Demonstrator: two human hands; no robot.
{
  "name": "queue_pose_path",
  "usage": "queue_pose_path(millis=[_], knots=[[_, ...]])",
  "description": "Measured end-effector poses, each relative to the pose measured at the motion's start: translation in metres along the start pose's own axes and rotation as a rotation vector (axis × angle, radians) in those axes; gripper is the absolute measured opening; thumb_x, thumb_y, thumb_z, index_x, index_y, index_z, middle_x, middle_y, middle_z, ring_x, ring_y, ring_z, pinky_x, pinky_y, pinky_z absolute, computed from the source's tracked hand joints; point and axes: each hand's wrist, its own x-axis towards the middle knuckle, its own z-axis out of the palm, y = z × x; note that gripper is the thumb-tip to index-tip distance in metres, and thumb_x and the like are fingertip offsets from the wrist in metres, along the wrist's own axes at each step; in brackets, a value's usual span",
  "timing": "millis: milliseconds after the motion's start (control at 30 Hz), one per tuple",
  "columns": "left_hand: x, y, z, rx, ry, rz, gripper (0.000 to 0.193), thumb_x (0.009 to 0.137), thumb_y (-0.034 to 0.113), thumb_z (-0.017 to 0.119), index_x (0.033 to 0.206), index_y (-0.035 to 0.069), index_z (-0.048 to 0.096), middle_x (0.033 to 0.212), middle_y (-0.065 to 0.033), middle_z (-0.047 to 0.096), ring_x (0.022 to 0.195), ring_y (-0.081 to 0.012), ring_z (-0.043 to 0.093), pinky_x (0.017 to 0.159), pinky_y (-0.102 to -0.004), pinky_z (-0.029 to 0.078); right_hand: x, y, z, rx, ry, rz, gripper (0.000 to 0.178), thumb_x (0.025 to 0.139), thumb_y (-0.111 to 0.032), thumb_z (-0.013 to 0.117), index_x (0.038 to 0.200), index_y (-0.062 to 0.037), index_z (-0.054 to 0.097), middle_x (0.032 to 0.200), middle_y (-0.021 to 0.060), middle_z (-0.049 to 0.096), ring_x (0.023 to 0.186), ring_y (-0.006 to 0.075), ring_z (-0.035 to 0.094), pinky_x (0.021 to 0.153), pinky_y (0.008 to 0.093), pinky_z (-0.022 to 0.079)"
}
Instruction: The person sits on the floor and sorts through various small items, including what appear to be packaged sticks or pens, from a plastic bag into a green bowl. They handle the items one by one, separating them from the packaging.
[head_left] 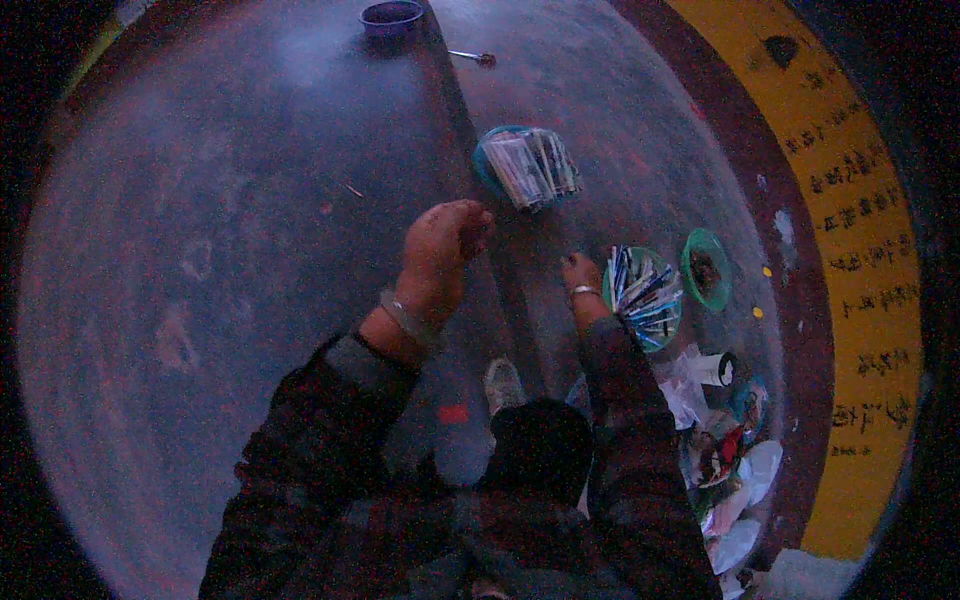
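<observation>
Left hand (445, 240) is loosely curled above the grey floor (250, 270), and the right hand (580, 272) has its fingers bent too — the dim light hides whether either grips anything. Slim blue-and-white strips (645, 300) fan out of a green bowl (655, 347) just beside the right wrist, while pale strips (525, 170) lie in a blue bowl (481, 168) farther ahead — probably set there for easy reach, the bowls keeping loose pieces together.

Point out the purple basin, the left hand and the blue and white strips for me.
purple basin (390, 30): head view, near side of its wall
left hand (440, 240): head view, middle of the hand
blue and white strips (644, 300): head view, middle of the bunch
</observation>
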Motion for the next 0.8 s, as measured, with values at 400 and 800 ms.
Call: queue_pose_path(millis=[400, 800], knots=[[0.055, 0.012, -0.027, 0.037, -0.06, -0.184, 0.025, 0.083, 0.025, 0.048, 0.092, 0.003, 0.054, 0.085, -0.0068, 0.059, 0.079, -0.0163, 0.056, 0.07, -0.028, 0.043, 0.094, -0.079, -0.003, 0.208, -0.03, 0.097, 0.04, 0.072, -0.031, 0.055, 0.108, -0.0131, 0.053, 0.114, 0.0116, 0.05, 0.103, 0.0267, 0.049, 0.082, 0.0385, 0.04], [0.078, -0.02, -0.051, 0.406, -0.333, 0.322, 0.024, 0.083, 0.024, 0.048, 0.093, 0.002, 0.054, 0.087, -0.0073, 0.058, 0.081, -0.0161, 0.056, 0.072, -0.0285, 0.044, 0.096, -0.08, -0.004, 0.215, -0.033, 0.069, 0.041, 0.072, -0.032, 0.055, 0.107, -0.0114, 0.054, 0.111, 0.0127, 0.052, 0.1, 0.0275, 0.05, 0.081, 0.0376, 0.041]])
